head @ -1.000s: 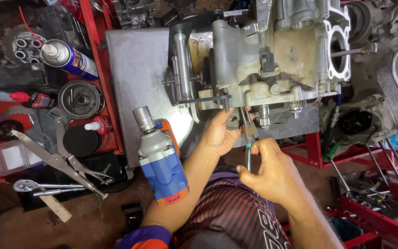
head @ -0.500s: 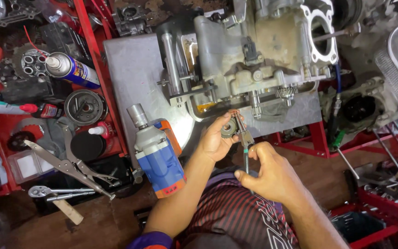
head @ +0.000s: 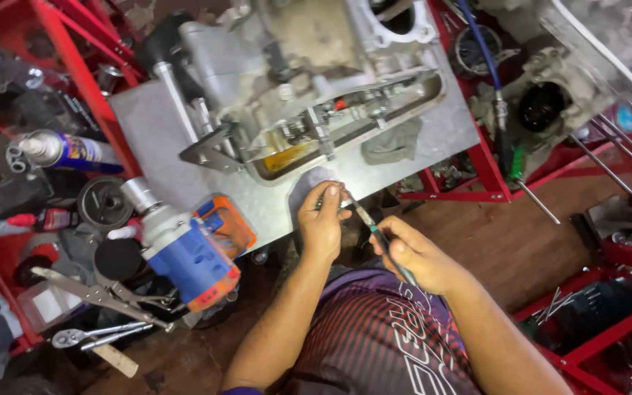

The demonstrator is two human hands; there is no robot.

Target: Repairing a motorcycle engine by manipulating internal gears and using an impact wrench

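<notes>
The engine case (head: 309, 80) lay on its side on the grey steel plate (head: 155, 146), its open face toward the person and some yellowish oil pooled inside the rim. It overhung little, yet a knock could have slid it on the smooth plate. The blue and orange power tool (head: 188, 256) sat at the plate's near-left edge and partly off it, so a brush from the forearm might have tipped it to the floor.

The left hand (head: 322, 223) was curled nearly closed, fingertips pinched on something small near the plate's edge. The right hand (head: 418, 256) was wrapped around a thin screwdriver (head: 374, 234) with a green band, its tip aimed at the left fingertips. A slip of that tip could have jabbed the left fingers or flicked the small piece away among the clutter below.

What the left fingers pinched was too small to make out. The engine's top was cut off by the frame, and the screwdriver's handle was hidden in the fist.
</notes>
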